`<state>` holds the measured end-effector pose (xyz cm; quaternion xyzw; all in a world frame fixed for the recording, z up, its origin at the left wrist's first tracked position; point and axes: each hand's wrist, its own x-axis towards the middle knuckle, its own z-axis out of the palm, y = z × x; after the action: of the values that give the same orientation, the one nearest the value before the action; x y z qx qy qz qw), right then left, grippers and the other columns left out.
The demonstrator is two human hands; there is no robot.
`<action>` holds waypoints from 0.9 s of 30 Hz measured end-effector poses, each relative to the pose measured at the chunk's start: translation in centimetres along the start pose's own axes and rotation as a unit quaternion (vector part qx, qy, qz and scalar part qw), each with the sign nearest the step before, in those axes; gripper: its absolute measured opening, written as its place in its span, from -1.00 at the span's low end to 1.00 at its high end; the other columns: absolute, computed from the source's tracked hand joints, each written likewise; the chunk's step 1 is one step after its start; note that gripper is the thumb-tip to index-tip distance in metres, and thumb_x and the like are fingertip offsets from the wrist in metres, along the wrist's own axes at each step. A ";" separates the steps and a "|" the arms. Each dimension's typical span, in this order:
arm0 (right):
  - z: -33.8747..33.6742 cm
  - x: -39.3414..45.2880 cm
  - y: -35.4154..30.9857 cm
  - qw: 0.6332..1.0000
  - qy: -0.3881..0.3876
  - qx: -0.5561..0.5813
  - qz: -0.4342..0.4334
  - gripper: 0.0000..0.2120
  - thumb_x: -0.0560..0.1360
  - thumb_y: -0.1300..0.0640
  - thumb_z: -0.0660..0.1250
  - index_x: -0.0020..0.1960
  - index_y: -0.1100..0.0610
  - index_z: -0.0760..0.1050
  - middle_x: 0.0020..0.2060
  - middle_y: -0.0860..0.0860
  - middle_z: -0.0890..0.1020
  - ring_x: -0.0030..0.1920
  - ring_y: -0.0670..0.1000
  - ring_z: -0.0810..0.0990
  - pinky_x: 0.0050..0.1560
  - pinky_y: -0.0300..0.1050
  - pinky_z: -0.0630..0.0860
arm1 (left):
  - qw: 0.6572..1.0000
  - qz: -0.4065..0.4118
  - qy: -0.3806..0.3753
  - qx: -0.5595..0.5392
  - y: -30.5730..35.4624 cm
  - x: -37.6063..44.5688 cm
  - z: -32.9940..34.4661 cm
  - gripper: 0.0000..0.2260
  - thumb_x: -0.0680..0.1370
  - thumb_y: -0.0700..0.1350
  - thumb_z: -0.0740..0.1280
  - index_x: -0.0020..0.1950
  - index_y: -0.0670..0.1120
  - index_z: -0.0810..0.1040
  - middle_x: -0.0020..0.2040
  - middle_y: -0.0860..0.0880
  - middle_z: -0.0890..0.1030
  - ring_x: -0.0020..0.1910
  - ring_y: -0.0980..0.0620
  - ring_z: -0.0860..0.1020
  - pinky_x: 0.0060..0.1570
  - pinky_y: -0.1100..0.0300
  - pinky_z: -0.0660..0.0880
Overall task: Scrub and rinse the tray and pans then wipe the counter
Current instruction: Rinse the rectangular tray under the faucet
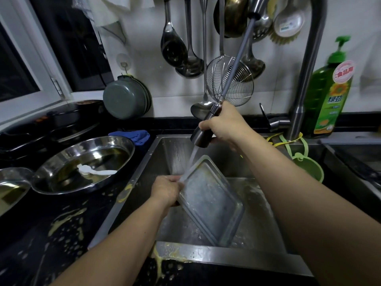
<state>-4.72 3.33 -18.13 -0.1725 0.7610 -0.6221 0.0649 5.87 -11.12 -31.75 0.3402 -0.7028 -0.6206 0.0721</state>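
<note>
A rectangular metal tray (pixel 212 201) stands tilted in the steel sink (pixel 165 153), its inner face toward me. My left hand (pixel 166 189) grips its left edge. My right hand (pixel 223 122) holds the pull-out spray head (pixel 203 135) on its hose above the tray, and water streams from it onto the tray's upper corner. Left of the sink, on the black counter (pixel 41 234), sit a round steel pan (pixel 86 164) holding a white spoon in oily liquid and a second steel pan (pixel 10 186) at the frame's edge.
Yellow spatter covers the counter and the sink's front rim. A blue cloth (pixel 134 135) lies behind the round pan. The faucet column (pixel 303 85) and a green detergent bottle (pixel 327 93) stand at the back right. Ladles and a wire skimmer (pixel 231 83) hang on the wall.
</note>
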 end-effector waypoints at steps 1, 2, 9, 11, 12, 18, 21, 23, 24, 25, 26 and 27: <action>-0.1 0.1 0.2 1.000 0.010 -0.012 -0.002 -0.51 0.32 0.24 0.52 0.16 0.04 0.40 0.06 0.08 0.58 0.03 0.15 0.61 -0.16 0.21 0.69 | 1.000 0.001 0.000 0.003 0.0 0.0 0.0 -0.84 0.59 -0.24 0.41 0.13 -0.07 0.67 0.02 -0.14 0.69 -0.01 -0.14 0.69 -0.01 -0.12 0.68; -0.1 0.3 0.3 0.999 0.021 -0.025 -0.007 -0.51 0.30 0.22 0.53 0.14 0.04 0.41 0.05 0.08 0.59 0.03 0.15 0.62 -0.16 0.20 0.69 | 1.000 0.002 0.002 0.008 0.0 0.1 0.0 -0.84 0.59 -0.24 0.41 0.13 -0.06 0.67 0.03 -0.15 0.69 -0.01 -0.14 0.69 -0.01 -0.11 0.68; -0.5 2.2 1.4 0.991 0.089 -0.096 -0.037 -0.62 0.37 0.16 0.53 0.01 0.07 0.36 -0.05 0.04 0.55 0.01 0.11 0.58 0.08 0.14 0.63 | 0.999 0.017 0.005 0.040 0.0 -0.1 0.0 -0.85 0.57 -0.28 0.42 0.09 -0.10 0.71 0.01 -0.16 0.70 -0.01 -0.15 0.69 -0.01 -0.07 0.68; -0.7 2.7 1.8 0.988 0.102 -0.110 -0.040 -0.61 0.39 0.15 0.53 0.06 0.10 0.37 0.00 0.05 0.55 0.04 0.10 0.56 0.12 0.06 0.59 | 0.999 0.016 0.004 0.041 -0.1 0.0 0.0 -0.84 0.58 -0.27 0.42 0.12 -0.09 0.69 0.03 -0.15 0.69 0.01 -0.15 0.68 0.02 -0.09 0.68; -0.8 2.9 1.9 0.987 0.106 -0.117 -0.040 -0.61 0.40 0.15 0.52 0.09 0.11 0.37 0.04 0.07 0.55 0.05 0.10 0.54 0.11 0.01 0.56 | 0.999 0.015 0.001 0.040 -0.1 0.1 0.0 -0.84 0.58 -0.27 0.42 0.12 -0.08 0.69 0.04 -0.15 0.69 0.02 -0.15 0.67 0.03 -0.10 0.67; -2.1 3.2 2.5 0.978 0.117 -0.167 -0.039 -0.56 0.42 0.13 0.51 0.20 0.09 0.39 0.11 0.11 0.56 0.08 0.15 0.54 0.12 -0.01 0.53 | 0.998 0.021 0.025 0.057 -0.6 1.0 0.0 -0.83 0.52 -0.22 0.50 0.09 -0.04 0.71 0.04 -0.12 0.70 0.00 -0.14 0.68 0.04 -0.08 0.67; -3.3 2.6 2.4 0.973 0.100 -0.203 -0.039 -0.50 0.39 0.11 0.53 0.24 0.10 0.40 0.13 0.12 0.57 0.14 0.17 0.53 0.17 0.02 0.53 | 0.996 0.027 0.036 0.076 -0.8 1.1 0.0 -0.82 0.49 -0.18 0.53 0.07 -0.01 0.74 0.03 -0.09 0.72 0.03 -0.13 0.68 0.14 -0.10 0.63; -4.2 2.1 2.5 0.971 0.093 -0.216 -0.040 -0.49 0.39 0.11 0.54 0.24 0.11 0.40 0.12 0.11 0.57 0.12 0.17 0.54 0.11 0.00 0.52 | 0.995 0.033 0.044 0.086 -0.9 1.4 0.0 -0.82 0.48 -0.16 0.54 0.06 0.00 0.74 0.03 -0.06 0.72 0.05 -0.12 0.67 0.19 -0.11 0.61; -4.7 1.9 2.6 0.970 0.089 -0.221 -0.041 -0.51 0.39 0.11 0.54 0.22 0.10 0.39 0.10 0.10 0.57 0.10 0.17 0.54 0.06 -0.01 0.51 | 0.994 0.035 0.047 0.090 -0.8 1.4 -0.1 -0.83 0.49 -0.17 0.54 0.06 0.00 0.74 0.02 -0.06 0.71 0.04 -0.11 0.67 0.20 -0.10 0.60; -5.5 1.5 2.7 0.969 0.087 -0.229 -0.042 -0.54 0.40 0.12 0.54 0.18 0.09 0.37 0.07 0.09 0.56 0.07 0.15 0.53 0.01 -0.03 0.48 | 0.994 0.037 0.049 0.092 -0.8 1.3 0.0 -0.83 0.49 -0.17 0.53 0.07 -0.01 0.74 0.01 -0.06 0.71 0.03 -0.10 0.67 0.18 -0.08 0.61; -6.2 1.2 2.7 0.966 0.085 -0.239 -0.041 -0.56 0.42 0.14 0.53 0.15 0.06 0.35 0.05 0.08 0.54 0.06 0.14 0.52 -0.01 -0.06 0.44 | 0.993 0.039 0.054 0.092 -0.8 1.3 0.0 -0.84 0.50 -0.18 0.53 0.06 -0.01 0.74 -0.01 -0.06 0.72 -0.01 -0.09 0.68 0.16 -0.06 0.62; -7.0 0.9 2.7 0.963 0.083 -0.252 -0.042 -0.57 0.43 0.14 0.52 0.14 0.04 0.34 0.03 0.07 0.54 0.05 0.13 0.51 -0.01 -0.07 0.42 | 0.993 0.044 0.059 0.094 -0.8 1.4 0.0 -0.85 0.50 -0.18 0.52 0.05 -0.01 0.74 -0.04 -0.06 0.73 -0.04 -0.08 0.69 0.13 -0.03 0.63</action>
<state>-8.25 9.91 -19.11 -0.1627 0.8881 -0.4241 -0.0701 5.16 -11.90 -32.93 0.3499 -0.7671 -0.5267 0.1087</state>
